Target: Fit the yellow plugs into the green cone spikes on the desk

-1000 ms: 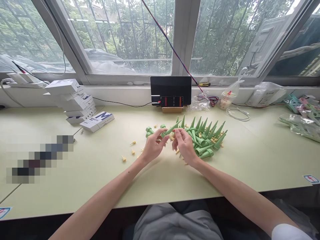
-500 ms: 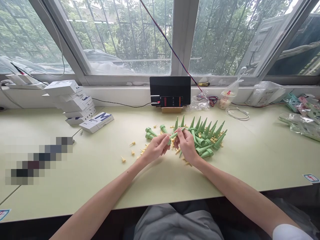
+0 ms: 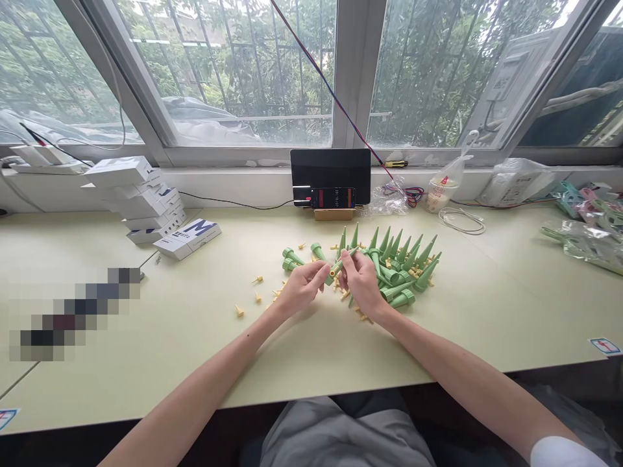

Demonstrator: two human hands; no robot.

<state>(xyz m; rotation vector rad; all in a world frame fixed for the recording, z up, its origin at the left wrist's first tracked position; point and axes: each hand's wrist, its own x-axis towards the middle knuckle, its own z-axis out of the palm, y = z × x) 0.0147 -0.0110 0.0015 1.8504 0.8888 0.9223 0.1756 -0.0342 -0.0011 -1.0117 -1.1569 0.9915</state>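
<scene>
Between my hands is a green plastic watering spike (image 3: 339, 265), tilted with its tip up to the right. A yellow piece (image 3: 333, 273) shows at its lower wide end. My left hand (image 3: 305, 284) is closed around the lower end, fingertips pressed to it. My right hand (image 3: 361, 279) pinches the spike nearer its tip. Right beside the right hand is a pile of green spikes (image 3: 402, 279), some upright, some lying, with small yellow pieces among them. A few more green spikes (image 3: 292, 259) lie just beyond the left hand.
Loose yellow pieces (image 3: 239, 311) are scattered left of my hands. A phone (image 3: 333, 197) leans on a black panel (image 3: 331, 165) at the back. White boxes (image 3: 146, 201) are stacked at the left. A bagged cup (image 3: 440, 191) and a coiled cable (image 3: 462, 222) are at the back right.
The spike in my hands has turned slightly, so its wide end with the yellow piece now faces me more. Both hands stay in nearly the same place.
</scene>
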